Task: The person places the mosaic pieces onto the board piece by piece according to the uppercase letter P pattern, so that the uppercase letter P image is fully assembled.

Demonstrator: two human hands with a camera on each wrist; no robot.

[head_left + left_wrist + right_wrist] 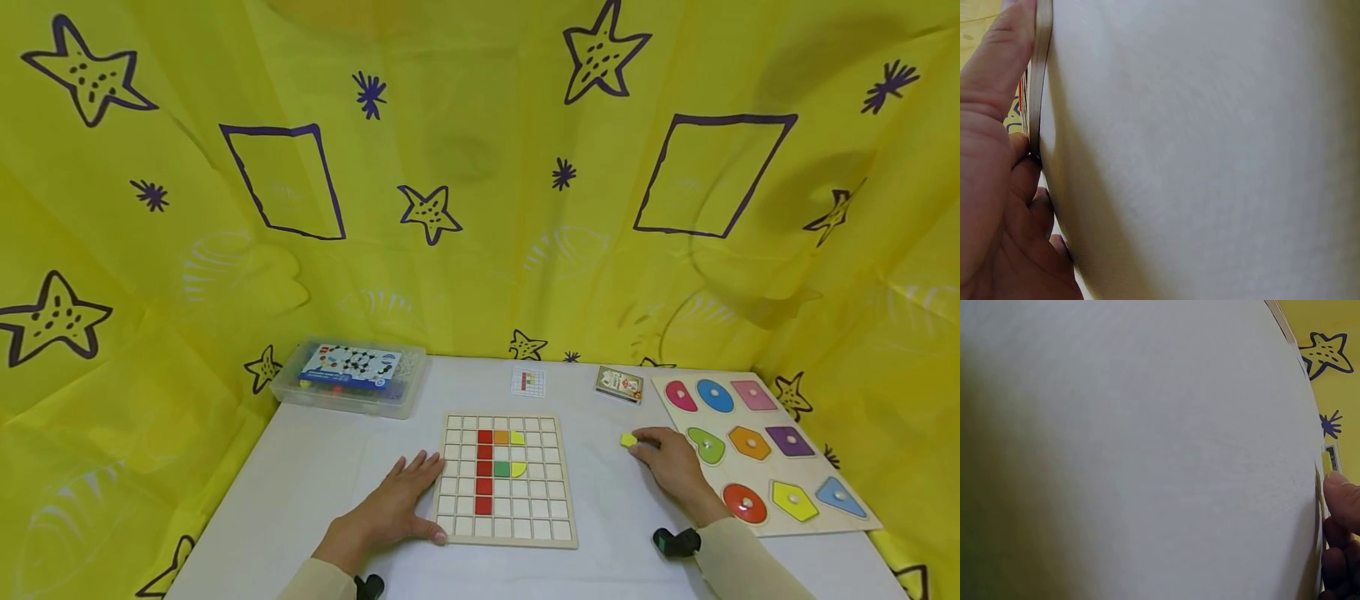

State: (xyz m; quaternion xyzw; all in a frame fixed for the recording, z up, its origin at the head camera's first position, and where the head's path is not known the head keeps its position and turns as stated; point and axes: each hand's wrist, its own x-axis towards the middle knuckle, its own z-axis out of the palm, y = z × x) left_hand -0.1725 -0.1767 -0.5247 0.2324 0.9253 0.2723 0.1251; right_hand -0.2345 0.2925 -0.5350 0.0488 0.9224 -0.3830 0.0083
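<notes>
A wooden grid board [525, 507] lies flat on the white table in the head view. It holds a column of red square tiles [484, 470], an orange tile [502, 437], a green tile [502, 469] and two yellow pieces with a curved side [517, 470]. My left hand [386, 508] rests on the table at the board's left side, fingers extended, thumb and fingertips touching its edge [1041, 56]. To the board's right, my right hand [671, 468] pinches a small yellow tile [627, 439] between thumb and fingers; its exact shape is partly hidden.
A small card [528, 382] printed with a coloured grid lies behind the board. Right of it is a small box [619, 385]. A wooden shape puzzle [782, 472] with knobbed pieces sits at the right, beside my right forearm. A clear plastic case [345, 405] stands back left.
</notes>
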